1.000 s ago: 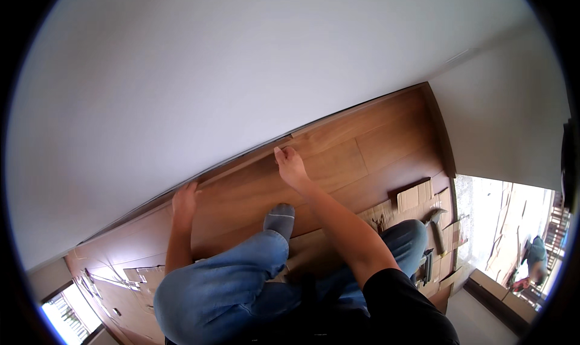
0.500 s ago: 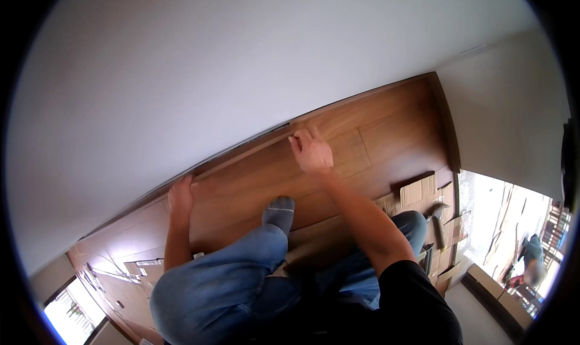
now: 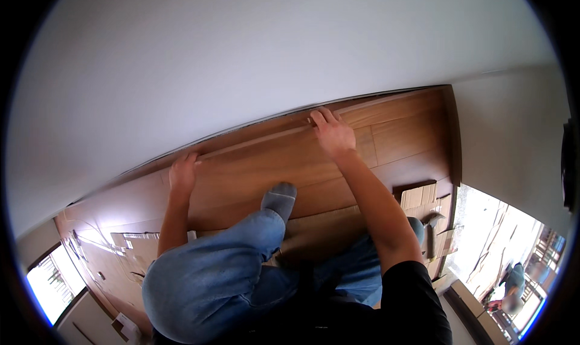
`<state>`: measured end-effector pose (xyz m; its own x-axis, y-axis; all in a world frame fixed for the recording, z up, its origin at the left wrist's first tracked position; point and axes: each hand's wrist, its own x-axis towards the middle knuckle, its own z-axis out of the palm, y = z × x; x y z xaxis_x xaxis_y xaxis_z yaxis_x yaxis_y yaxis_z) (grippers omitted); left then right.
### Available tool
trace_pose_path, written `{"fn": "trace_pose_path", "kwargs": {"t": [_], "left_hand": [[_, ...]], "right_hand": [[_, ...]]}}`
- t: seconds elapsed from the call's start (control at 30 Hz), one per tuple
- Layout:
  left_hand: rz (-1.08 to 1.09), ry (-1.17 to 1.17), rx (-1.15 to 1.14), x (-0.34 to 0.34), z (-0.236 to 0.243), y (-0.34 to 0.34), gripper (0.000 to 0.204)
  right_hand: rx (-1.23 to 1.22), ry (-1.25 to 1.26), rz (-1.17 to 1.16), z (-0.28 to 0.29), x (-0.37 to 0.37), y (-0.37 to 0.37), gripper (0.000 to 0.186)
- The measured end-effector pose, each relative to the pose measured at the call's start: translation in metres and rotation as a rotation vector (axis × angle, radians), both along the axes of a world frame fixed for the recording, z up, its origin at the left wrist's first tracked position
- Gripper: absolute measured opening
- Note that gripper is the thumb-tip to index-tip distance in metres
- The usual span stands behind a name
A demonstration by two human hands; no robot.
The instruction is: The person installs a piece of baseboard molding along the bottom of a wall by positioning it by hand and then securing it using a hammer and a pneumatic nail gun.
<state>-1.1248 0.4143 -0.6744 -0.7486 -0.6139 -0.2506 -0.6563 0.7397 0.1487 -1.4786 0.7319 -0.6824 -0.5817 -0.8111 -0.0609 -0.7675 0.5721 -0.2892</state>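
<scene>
Holding brown wooden strip [image 3: 254, 143] lengthwise beside pale wall [image 3: 241, 61], along edge of wood floor [image 3: 402, 139]. Pinching upper edge with left hand [image 3: 182, 173] and right hand [image 3: 334, 135], each grip nearly closed, fingers curled over. Probably spaced well apart to steady the long piece.

No text, label, brand, number or sign is legible on any item in the head camera view.

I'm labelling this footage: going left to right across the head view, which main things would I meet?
Bright window → left hand → grey-socked foot → right hand → hammer → another person.
</scene>
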Motion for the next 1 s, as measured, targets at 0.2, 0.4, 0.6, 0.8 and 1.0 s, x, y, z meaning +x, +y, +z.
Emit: {"fn": "trace_pose_path", "kwargs": {"t": [0.2, 0.4, 0.6, 0.8, 1.0], "left_hand": [[-0.033, 0.025, -0.034, -0.002, -0.008, -0.005, 0.023], [-0.058, 0.062, -0.034, 0.001, -0.005, -0.005, 0.023], [-0.042, -0.018, -0.018, -0.006, 0.001, -0.003, 0.024], [-0.049, -0.030, 0.010, -0.007, 0.002, -0.010, 0.027], [-0.034, -0.098, 0.001, -0.019, 0.006, -0.015, 0.025]], "right_hand": [[-0.109, 0.003, 0.069, -0.002, 0.000, 0.013, 0.032], [0.019, -0.006, 0.023, 0.002, -0.001, 0.005, 0.022], [-0.037, 0.033, 0.060, -0.001, -0.004, 0.006, 0.019], [0.022, 0.063, 0.131, 0.001, -0.007, -0.001, 0.017], [0.031, 0.061, 0.097, 0.003, -0.012, -0.011, 0.018]]}}
